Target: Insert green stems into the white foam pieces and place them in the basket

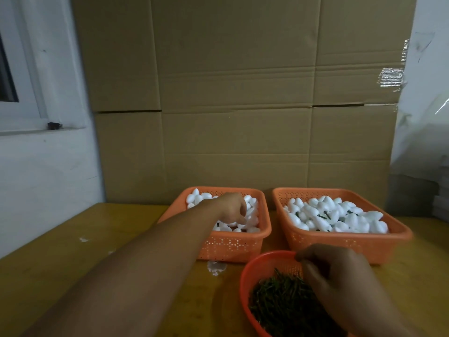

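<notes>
Reaching down nearest to us, our right hand (pixel 340 283) hangs over the round red-orange plastic mesh bowl (pixel 245 283) that holds the pile of thin dark green stems (pixel 274 302). Its fingers curl toward the heap, but we cannot tell whether they have pinched a stem yet. The stems look light, narrow and fairly stiff, so we judge they are best taken singly near one end, leaving the other end free to push in.

Farther out, our left hand (pixel 234 207) dips into the left rectangular orange perforated plastic basket (pixel 233 246), fingers bent down among the plain white egg-shaped foam pieces (pixel 251 215). Whether it already grips one is hidden by the hand itself. The foam should be nearly weightless, soft enough to dent and somewhat slippery, so a gentle hold around the fat middle seems wise.

Just beside that basket stands the right rectangular orange perforated plastic basket (pixel 352 242), heaped with white foam pieces that show short dark stems (pixel 324 216) here and there; finished ones seem to belong there. Both baskets sit on the yellow wooden table (pixel 73 251).

Beyond them rises a wall of brown cardboard boxes (pixel 230 93). We can read no writing, label or brand anywhere.
</notes>
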{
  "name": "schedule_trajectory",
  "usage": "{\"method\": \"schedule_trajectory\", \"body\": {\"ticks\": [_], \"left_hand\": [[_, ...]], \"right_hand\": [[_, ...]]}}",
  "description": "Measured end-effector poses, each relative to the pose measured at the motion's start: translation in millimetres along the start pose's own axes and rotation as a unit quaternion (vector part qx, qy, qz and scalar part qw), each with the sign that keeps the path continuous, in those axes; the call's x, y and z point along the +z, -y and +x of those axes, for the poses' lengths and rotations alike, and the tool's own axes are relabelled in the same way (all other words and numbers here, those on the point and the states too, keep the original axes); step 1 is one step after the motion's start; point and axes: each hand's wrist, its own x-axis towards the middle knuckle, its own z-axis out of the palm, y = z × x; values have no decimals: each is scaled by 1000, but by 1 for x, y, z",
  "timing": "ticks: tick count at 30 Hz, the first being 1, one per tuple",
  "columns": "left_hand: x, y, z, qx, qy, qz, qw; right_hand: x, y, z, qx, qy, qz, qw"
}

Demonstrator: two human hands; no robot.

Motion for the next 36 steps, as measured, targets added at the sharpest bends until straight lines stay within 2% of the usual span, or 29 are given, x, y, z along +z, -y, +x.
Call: {"method": "schedule_trajectory", "body": {"ticks": [8,11,16,21,24,28,36], "left_hand": [[18,-8,19,-49,2,46,998],[25,-8,23,-37,-7,27,999],[20,-7,22,-64,18,57,996],[6,0,11,-32,27,36,998],[-2,-3,-1,10,-6,19,1000],[-5,-12,-27,58,-60,-70,994],[6,-29,-91,132,-185,-196,954]], "right_hand": [[-1,6,-2,-10,7,0,1000],[-1,5,-2,-11,12,0,1000],[0,4,-3,-14,18,2,1000],[-1,3,-3,-20,10,3,1000],[0,3,-4,-23,13,-2,1000],[0,4,-4,-26,17,-8,999],[2,2,-4,-30,59,-46,997]]}}
